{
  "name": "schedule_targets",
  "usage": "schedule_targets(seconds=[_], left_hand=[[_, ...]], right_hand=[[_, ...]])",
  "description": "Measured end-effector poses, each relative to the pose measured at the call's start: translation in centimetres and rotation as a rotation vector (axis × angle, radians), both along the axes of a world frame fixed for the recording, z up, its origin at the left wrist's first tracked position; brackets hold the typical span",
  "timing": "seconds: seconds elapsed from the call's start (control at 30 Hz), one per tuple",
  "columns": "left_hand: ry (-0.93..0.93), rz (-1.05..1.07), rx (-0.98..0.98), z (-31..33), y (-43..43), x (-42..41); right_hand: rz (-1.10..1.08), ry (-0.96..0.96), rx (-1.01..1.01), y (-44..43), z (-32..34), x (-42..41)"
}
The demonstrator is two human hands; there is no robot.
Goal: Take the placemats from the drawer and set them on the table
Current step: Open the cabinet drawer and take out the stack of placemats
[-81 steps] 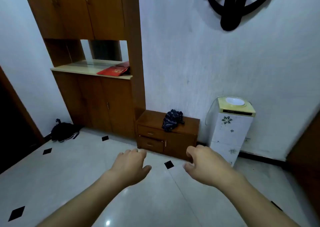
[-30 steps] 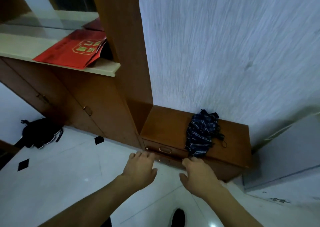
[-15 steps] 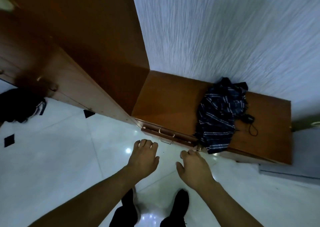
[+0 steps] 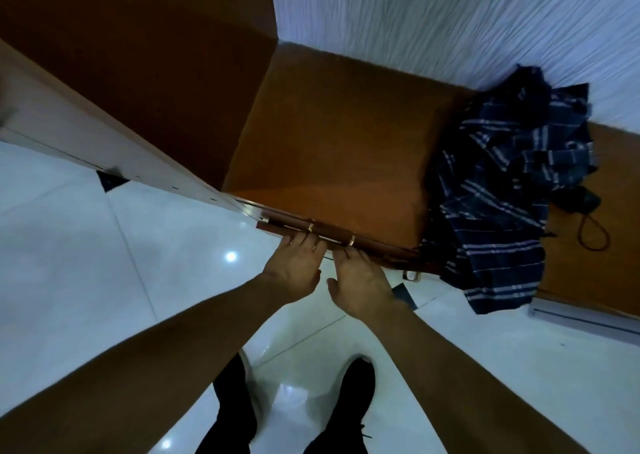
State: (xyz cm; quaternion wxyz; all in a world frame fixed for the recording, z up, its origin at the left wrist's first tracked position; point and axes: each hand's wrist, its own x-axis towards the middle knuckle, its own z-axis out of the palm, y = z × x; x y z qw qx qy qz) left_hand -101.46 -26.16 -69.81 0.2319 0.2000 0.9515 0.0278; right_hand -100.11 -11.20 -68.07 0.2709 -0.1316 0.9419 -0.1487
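The low wooden cabinet (image 4: 339,142) stands against the wall, seen from above. Its top drawer front (image 4: 377,247) shows as a narrow strip with a brass handle (image 4: 330,236). My left hand (image 4: 294,268) has its spread fingertips touching the drawer front just under the handle's left post. My right hand (image 4: 362,285) is beside it, fingertips at the handle's right post. Neither hand holds anything. No placemats are visible, and the drawer's inside is hidden.
A dark blue plaid folded umbrella (image 4: 502,183) lies on the cabinet's right half and hangs over its front edge. A lower drawer's handle (image 4: 411,276) peeks out below. A tall wooden cupboard (image 4: 138,72) rises at left. My shoes (image 4: 349,405) stand on the white tiled floor.
I have leaned in over the low cabinet. Both hands moved forward from above the floor to the top drawer's handle.
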Motion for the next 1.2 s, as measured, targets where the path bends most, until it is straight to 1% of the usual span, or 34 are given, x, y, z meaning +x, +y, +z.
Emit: schedule_targets(seconds=[0.13, 0.23, 0.4, 0.47, 0.57, 0.73, 0.83, 0.9, 1.0, 1.07, 1.17, 1.2], left_hand=[[-0.007, -0.060, -0.009, -2.4, -0.2, -0.9], [-0.010, -0.118, 0.007, -3.6, -0.7, -1.1], [0.073, -0.179, 0.049, -4.6, -1.4, -0.8], [0.081, -0.168, 0.075, -4.9, -1.4, -0.3], [0.061, -0.125, 0.043, -5.2, -1.2, 0.9], [0.026, -0.076, 0.039, -5.1, -1.9, 5.8], [-0.021, -0.093, 0.006, -4.8, -2.6, 10.3], [-0.101, -0.115, -0.021, -4.4, -3.0, 13.4], [-0.172, -0.122, -0.032, -3.7, -3.8, 17.0], [-0.210, -0.087, -0.040, -3.1, -4.0, 18.2], [-0.274, 0.015, -0.056, -1.6, -3.8, 18.6], [-0.275, 0.060, -0.023, -1.0, -3.9, 18.5]], right_hand=[[-0.014, -0.006, 0.036, -0.1, -3.1, -0.3], [-0.058, -0.007, 0.011, -0.2, -4.4, -0.6], [-0.041, 0.010, 0.007, -0.9, -5.5, -1.3], [-0.048, -0.002, 0.015, -1.2, -5.8, -1.1], [-0.079, -0.021, 0.007, -1.6, -5.8, 0.0], [-0.111, -0.083, -0.017, -3.1, -5.0, 4.6], [-0.082, -0.146, -0.004, -3.8, -4.3, 8.9], [-0.051, -0.180, -0.031, -4.0, -3.5, 12.0], [-0.014, -0.130, -0.040, -4.1, -2.9, 15.8], [-0.033, -0.160, -0.055, -4.4, -2.6, 17.0], [-0.082, -0.316, -0.066, -4.6, -1.9, 16.9], [-0.117, -0.356, -0.086, -4.4, -1.5, 16.5]])
